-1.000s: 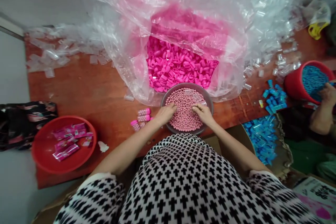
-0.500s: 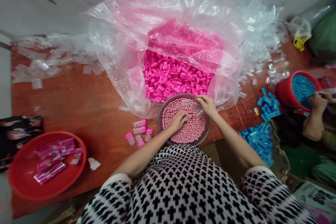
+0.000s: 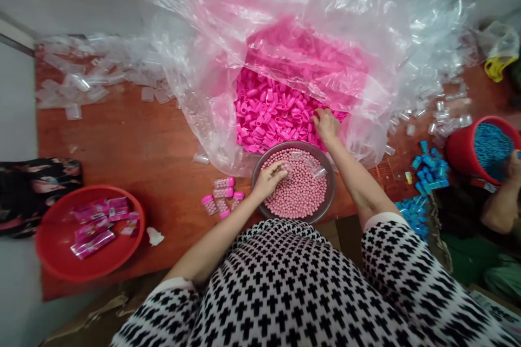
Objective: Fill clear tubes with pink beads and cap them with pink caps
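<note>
A grey bowl (image 3: 330,195) full of pink beads (image 3: 295,198) stands at the table's front edge. Above its left side, my left hand (image 3: 268,180) is closed around a small clear plastic bottle (image 3: 287,169), partly hidden by the fingers. More clear bottles (image 3: 319,172) lie on the beads. My right hand (image 3: 326,126) reaches over the bowl's far rim into a heap of pink caps (image 3: 272,114) inside a big clear plastic bag (image 3: 203,92). Its fingers are curled at a cap, though the fingertips are hard to make out. Left of the bowl lie several capped, bead-filled bottles (image 3: 223,193).
A red basin (image 3: 52,249) with pink packets stands on the left. Clear plastic pieces (image 3: 81,84) lie at the back left, more bottles (image 3: 431,65) at the back right. On the right are blue bottles (image 3: 431,171), a red bucket (image 3: 464,146) of blue beads and another person's arm (image 3: 500,206).
My right hand has gone from the bowl's right rim up to the pink caps. My left hand has lifted off the beads with a bottle. The view has shifted slightly.
</note>
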`<state>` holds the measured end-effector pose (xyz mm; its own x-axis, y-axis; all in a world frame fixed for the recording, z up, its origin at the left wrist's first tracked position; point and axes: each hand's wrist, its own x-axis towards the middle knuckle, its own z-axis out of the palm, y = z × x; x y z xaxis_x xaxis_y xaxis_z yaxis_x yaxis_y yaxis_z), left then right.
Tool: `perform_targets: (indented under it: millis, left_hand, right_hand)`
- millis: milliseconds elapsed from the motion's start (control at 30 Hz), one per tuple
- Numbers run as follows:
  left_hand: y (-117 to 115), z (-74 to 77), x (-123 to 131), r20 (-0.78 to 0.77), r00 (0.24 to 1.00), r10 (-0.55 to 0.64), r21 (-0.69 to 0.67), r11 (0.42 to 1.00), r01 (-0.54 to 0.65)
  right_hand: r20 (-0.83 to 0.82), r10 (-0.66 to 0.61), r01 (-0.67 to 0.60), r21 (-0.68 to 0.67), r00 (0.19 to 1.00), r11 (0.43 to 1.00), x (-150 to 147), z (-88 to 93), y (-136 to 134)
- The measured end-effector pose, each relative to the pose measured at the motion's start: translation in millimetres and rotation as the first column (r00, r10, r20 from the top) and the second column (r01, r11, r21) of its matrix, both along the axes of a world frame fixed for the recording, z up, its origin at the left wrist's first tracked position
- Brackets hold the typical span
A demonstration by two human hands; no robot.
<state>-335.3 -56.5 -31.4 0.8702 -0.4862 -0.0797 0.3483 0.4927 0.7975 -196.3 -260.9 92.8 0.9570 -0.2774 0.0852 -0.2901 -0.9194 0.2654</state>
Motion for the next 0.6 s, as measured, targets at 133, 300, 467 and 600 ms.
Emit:
perform_targets:
  millis: [133,300,467,600]
  left_hand:
    - [9.4,8.7,7.6,-0.207,0.977,-0.060,-0.233,0.972,0.010]
    - [18.7,18.7,8.0,-0.251,0.957,-0.143,-0.354,0.934,0.047]
    - [17.6,24.7,2.6,-0.084,0.996,0.031,-0.120,0.992,-0.041]
    - [18.0,29.6,-1.8,0.161,0.983,0.089,0.034,0.995,-0.096]
  right_hand:
    - [-0.055,0.025,-0.027,-0.020,0.998,0.999,5.8,2.5,2.2]
    - [0.116,0.163,-0.182,0.180,0.980,0.967,-15.1,24.9,11.0]
    - [0.025,0.351,-0.270,0.689,0.936,0.672,-77.7,49.8,48.5]
    - [-0.071,0.503,-0.306,0.719,0.861,0.625,-123.2,54.9,80.3]
